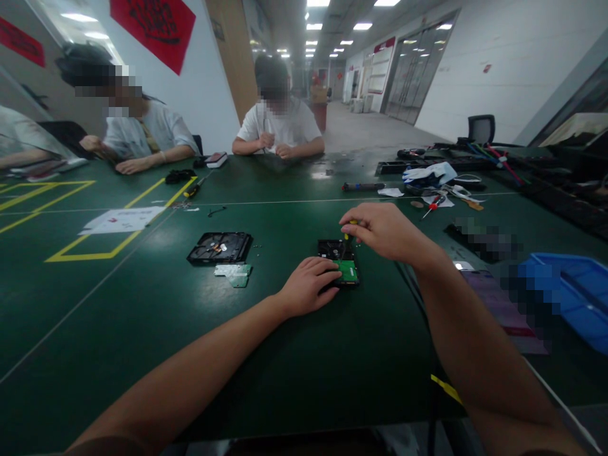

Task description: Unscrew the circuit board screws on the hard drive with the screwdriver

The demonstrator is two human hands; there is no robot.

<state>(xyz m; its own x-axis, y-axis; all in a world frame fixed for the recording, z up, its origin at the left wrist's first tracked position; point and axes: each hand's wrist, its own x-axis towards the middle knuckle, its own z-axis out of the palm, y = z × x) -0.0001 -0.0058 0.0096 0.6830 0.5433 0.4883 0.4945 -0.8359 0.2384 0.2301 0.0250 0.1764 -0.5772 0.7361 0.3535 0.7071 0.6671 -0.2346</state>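
A small black hard drive (329, 249) lies on a dark green surface (285, 354), in front of the person wearing the camera, with a green circuit board (349, 271) covering its near half. The left hand (308, 286) rests on the drive's left side and near edge, its fingers stretched out and laid over the board, not clenched. The right hand (380, 231) is raised just beyond, its fingers grasping the yellow handle of a screwdriver (350, 230), which points down at the drive; whether its tip touches is too small to tell. Well to the left lies a larger black drive (220, 247), with a loose circuit board (236, 275) just beside its near edge and tiny bits near its right side. Farther left, sheets of white paper (121, 220) overlap a rectangle of yellow tape (80, 258). On the right are a red-handled screwdriver (434, 203), a white and blue bundle (430, 174) and, nearer, a blue tray (577, 297). Across the surface sits a person in a white top (285, 126); two more people in pale tops sit to the left
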